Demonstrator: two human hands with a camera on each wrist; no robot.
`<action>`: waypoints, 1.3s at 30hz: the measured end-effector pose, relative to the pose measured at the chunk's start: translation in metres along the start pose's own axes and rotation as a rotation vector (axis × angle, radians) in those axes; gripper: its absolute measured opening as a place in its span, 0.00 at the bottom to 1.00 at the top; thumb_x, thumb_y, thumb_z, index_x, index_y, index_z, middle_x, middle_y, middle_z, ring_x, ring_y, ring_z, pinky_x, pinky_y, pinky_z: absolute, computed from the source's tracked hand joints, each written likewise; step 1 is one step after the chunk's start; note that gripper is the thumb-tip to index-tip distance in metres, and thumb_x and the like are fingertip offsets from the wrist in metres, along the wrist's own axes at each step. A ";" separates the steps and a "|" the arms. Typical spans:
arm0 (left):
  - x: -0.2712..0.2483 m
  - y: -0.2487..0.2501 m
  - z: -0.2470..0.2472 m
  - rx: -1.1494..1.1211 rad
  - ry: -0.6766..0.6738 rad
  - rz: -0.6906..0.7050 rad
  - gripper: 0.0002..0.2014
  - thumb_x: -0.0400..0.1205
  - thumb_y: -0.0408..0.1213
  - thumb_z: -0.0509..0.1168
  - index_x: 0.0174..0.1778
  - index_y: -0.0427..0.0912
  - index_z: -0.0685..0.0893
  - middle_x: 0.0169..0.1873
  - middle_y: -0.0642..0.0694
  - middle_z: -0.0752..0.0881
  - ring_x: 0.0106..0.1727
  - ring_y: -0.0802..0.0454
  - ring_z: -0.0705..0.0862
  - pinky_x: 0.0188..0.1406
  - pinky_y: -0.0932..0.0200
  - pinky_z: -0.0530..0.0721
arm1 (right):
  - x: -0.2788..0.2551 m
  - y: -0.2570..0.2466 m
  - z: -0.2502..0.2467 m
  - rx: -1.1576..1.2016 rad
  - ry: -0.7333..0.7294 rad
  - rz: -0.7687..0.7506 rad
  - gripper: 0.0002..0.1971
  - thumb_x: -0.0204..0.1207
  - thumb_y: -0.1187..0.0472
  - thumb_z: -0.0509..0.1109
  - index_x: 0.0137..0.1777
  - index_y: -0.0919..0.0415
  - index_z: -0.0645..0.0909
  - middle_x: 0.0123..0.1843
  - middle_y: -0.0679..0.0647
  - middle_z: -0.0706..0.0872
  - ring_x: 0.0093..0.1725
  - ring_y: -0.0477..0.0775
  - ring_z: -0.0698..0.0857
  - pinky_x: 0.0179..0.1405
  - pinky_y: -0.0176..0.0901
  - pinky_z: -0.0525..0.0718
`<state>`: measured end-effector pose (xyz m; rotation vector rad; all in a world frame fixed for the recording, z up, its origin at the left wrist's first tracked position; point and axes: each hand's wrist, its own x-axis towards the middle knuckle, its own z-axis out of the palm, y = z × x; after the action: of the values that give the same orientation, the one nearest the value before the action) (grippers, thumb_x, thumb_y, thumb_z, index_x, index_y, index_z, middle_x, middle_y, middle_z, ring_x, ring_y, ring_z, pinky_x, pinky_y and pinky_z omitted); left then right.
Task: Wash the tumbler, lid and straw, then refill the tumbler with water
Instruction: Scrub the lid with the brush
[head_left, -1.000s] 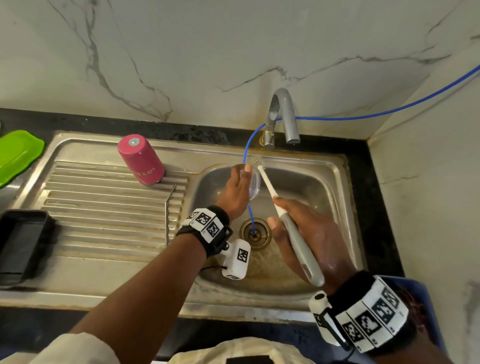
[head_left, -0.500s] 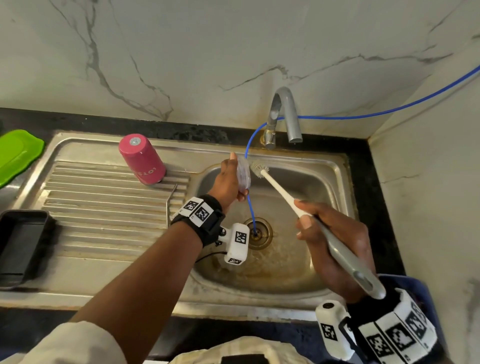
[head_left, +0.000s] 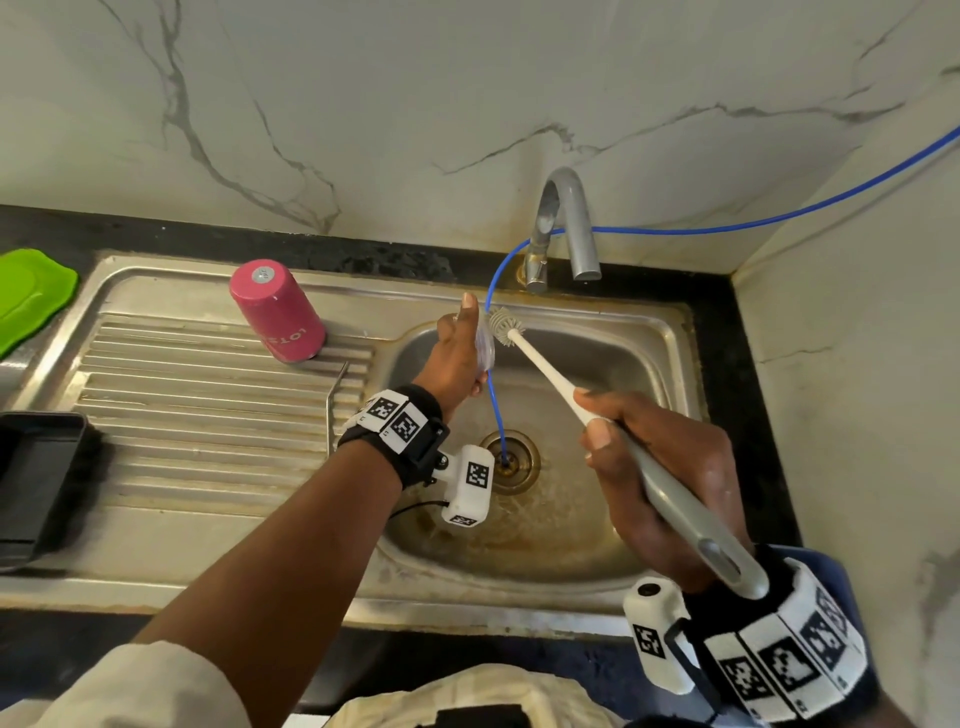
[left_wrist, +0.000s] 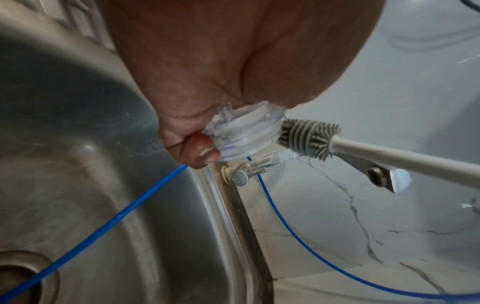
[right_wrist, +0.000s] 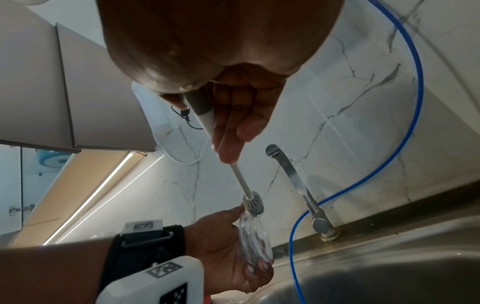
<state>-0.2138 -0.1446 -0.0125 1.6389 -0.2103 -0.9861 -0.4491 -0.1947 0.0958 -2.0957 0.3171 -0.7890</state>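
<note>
My left hand (head_left: 457, 358) holds the clear round plastic lid (left_wrist: 244, 136) on edge above the stainless steel sink basin (head_left: 613, 364), thumb up top, fingers curled under the rim. My right hand (head_left: 660, 467) is wrapped around the grey handle of the long bottle brush with a white shaft (head_left: 545, 371), index finger stretched along it. The grey silicone bristle head (left_wrist: 309, 139) touches the lid's upper edge; in the right wrist view the head (right_wrist: 253, 205) sits right at the top of the lid (right_wrist: 255, 240).

The pink metal tumbler (head_left: 278, 312) stands upside down on the ribbed draining board (head_left: 197, 415), well apart from both hands. A thin metal straw (head_left: 335, 395) seems to lie at the board's right end by the basin edge; hard to be sure.

The grey curved tap (head_left: 566, 228) rises behind the basin, no water stream visible. A thin blue hose (head_left: 496, 410) runs from the wall past the tap down into the drain (head_left: 511, 460). A green plastic piece (head_left: 31, 291) and a black rectangular tray (head_left: 36, 483) sit at far left.
</note>
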 end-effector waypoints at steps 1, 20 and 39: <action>0.000 0.000 0.000 0.006 0.001 -0.006 0.51 0.80 0.79 0.44 0.87 0.40 0.66 0.34 0.46 0.79 0.32 0.53 0.76 0.32 0.57 0.77 | 0.000 0.000 0.000 0.000 0.001 -0.004 0.16 0.88 0.58 0.66 0.61 0.70 0.89 0.33 0.51 0.86 0.29 0.50 0.86 0.28 0.43 0.82; -0.013 -0.002 0.015 0.158 0.029 0.136 0.28 0.93 0.63 0.42 0.74 0.46 0.73 0.70 0.23 0.80 0.73 0.21 0.79 0.74 0.27 0.77 | 0.024 0.015 0.017 0.051 0.094 0.200 0.10 0.90 0.58 0.67 0.61 0.61 0.87 0.39 0.52 0.89 0.35 0.57 0.90 0.34 0.65 0.89; 0.000 -0.002 0.001 0.155 0.039 0.173 0.25 0.93 0.61 0.45 0.72 0.46 0.71 0.58 0.25 0.83 0.41 0.45 0.84 0.38 0.54 0.81 | 0.032 0.002 0.008 0.079 0.044 0.181 0.09 0.89 0.59 0.68 0.59 0.62 0.88 0.39 0.50 0.90 0.35 0.53 0.92 0.33 0.57 0.92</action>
<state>-0.2154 -0.1449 -0.0141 1.7469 -0.4031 -0.8223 -0.4198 -0.2062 0.1042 -1.9474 0.4846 -0.7293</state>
